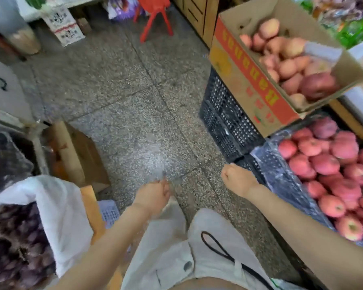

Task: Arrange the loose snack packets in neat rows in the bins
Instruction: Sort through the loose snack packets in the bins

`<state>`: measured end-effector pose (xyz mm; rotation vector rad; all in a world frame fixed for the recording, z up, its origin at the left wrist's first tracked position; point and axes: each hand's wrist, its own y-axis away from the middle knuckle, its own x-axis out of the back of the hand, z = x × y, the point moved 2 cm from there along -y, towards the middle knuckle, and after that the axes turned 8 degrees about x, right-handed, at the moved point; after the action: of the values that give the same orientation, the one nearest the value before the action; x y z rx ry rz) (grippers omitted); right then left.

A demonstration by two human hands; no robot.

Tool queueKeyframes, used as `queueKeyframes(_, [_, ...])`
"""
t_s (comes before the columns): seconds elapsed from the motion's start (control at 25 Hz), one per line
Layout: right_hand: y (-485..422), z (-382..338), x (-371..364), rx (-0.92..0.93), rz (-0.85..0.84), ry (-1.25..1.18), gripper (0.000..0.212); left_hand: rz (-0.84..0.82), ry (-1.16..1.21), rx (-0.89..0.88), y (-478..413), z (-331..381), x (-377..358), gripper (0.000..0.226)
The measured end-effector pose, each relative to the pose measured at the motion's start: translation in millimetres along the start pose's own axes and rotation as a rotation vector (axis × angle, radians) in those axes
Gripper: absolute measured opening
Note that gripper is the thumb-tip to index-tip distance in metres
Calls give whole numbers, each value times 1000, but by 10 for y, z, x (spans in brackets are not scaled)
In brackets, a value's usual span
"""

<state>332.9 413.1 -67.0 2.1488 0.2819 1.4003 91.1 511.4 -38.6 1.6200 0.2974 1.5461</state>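
Note:
My left hand [154, 196] hangs over the speckled floor in front of my legs, fingers loosely curled, holding nothing. My right hand [238, 178] is out to the right, curled into a loose fist, empty, just beside the black crate of red apples [333, 170]. Packets in clear and green wrappers [348, 21] lie blurred at the top right corner. No snack bin is plainly visible.
A cardboard box of pale apples [281, 57] rests on a black crate [224, 120]. Dark grapes on white cloth [15, 237] sit at the left, with a brown cardboard box [78, 151] behind them. A red stool [153, 15] stands at the far end of the floor aisle [122, 97].

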Motion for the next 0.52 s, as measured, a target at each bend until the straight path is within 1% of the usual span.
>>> queueKeyframes(0.16, [-835,-388,803,41,83,6,25,45,-43,-12,-684,-242,911,33])
queueKeyframes(0.32, [-1753,-506,1637,79,165,41,31,72,-58,-11,-1460,-364,1699,35])
queueKeyframes(0.52, [-2818,-457,2522,127,308,14,28,23,132,50,-2333,-404,2459,29])
